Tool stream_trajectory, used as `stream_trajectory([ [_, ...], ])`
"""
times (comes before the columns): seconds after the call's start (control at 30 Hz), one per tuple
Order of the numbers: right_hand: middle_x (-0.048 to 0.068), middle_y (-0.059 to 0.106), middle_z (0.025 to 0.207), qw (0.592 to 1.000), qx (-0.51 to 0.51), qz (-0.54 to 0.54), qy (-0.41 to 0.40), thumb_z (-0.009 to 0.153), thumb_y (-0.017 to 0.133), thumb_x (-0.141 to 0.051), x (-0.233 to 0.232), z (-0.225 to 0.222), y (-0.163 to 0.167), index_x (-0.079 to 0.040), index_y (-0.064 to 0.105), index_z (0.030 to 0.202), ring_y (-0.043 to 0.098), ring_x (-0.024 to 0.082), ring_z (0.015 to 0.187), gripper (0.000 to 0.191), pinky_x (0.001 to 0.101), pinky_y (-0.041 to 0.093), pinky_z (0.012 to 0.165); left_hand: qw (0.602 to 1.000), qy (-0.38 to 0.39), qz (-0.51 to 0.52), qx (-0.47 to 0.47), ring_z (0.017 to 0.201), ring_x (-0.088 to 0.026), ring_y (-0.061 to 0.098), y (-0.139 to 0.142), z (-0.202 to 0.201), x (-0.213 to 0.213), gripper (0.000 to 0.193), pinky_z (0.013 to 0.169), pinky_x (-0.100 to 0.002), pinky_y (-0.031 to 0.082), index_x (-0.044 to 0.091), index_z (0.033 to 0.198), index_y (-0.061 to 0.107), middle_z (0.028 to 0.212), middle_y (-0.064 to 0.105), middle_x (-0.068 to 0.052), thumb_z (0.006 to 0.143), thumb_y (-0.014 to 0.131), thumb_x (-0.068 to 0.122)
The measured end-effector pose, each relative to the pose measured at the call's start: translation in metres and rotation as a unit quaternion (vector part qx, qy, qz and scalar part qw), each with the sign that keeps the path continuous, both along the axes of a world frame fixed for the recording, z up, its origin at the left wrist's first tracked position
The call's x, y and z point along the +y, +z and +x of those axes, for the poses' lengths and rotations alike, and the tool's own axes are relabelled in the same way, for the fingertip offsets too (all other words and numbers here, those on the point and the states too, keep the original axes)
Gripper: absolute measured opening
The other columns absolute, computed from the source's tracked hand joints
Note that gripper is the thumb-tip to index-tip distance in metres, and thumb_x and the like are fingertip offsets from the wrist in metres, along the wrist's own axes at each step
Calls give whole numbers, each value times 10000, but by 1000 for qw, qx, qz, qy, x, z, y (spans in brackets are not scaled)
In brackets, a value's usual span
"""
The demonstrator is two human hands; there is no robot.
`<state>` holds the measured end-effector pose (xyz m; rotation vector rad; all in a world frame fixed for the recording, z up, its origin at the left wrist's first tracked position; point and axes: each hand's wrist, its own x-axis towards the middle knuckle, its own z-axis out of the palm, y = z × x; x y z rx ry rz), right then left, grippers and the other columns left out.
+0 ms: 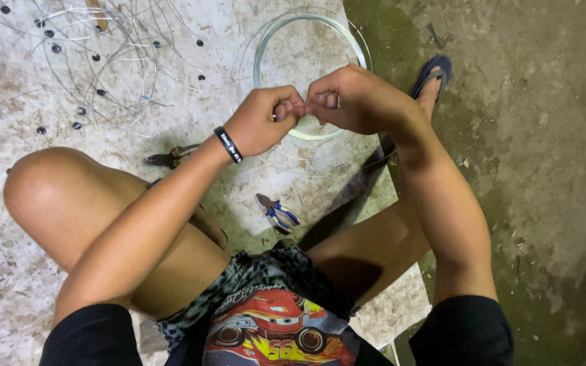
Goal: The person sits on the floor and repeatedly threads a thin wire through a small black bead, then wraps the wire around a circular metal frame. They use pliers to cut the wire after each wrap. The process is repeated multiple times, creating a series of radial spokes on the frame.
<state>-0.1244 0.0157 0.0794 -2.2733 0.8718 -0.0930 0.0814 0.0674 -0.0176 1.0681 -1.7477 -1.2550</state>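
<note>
My left hand [264,118] and my right hand [350,98] meet in front of me, fingertips pinched together on a thin piece of wire [303,108] that is mostly hidden by the fingers. A black wristband [228,144] circles my left wrist. Just beyond the hands lies a round coil of light wire [310,27] on the concrete slab [191,81]. Blue-handled pliers [277,213] lie on the slab between my knees. A second tool with dark handles [167,158] lies under my left forearm.
Loose loops of thin wire [96,61] and several small dark round pieces [56,49] are scattered at the slab's far left. My right foot in a blue sandal [433,71] rests on the mossy ground [544,135] to the right of the slab.
</note>
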Motion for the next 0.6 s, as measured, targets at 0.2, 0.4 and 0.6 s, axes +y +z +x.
stream_trajectory([
  [0.2, 166, 658, 914, 910, -210, -353, -53, 829, 757, 19, 63, -19, -41, 12, 627, 1007, 651, 355, 783, 220, 418, 496, 684, 1000, 25, 17, 7, 633, -36, 444, -17, 6, -3, 44, 570, -236, 395, 25, 942, 668, 693, 542, 45, 952, 660, 67],
  [0.4, 166, 686, 969, 996, -4, -49, -69, 870, 828, -330, 154, 12, -230, -37, 637, 1082, 679, 351, 870, 409, 462, 550, 729, 999, 41, 8, -2, 636, -36, 450, -39, 9, -6, 102, 574, -233, 403, 27, 939, 669, 700, 547, 49, 1006, 680, 104],
  [0.6, 221, 611, 1163, 959, 243, 9, -146, 670, 850, -499, 219, 38, -338, 29, 558, 1235, 634, 387, 1035, 826, 501, 550, 793, 999, 34, -10, -5, 658, -44, 505, -62, 9, -5, 81, 601, -244, 436, 22, 947, 667, 726, 582, 33, 995, 670, 88],
])
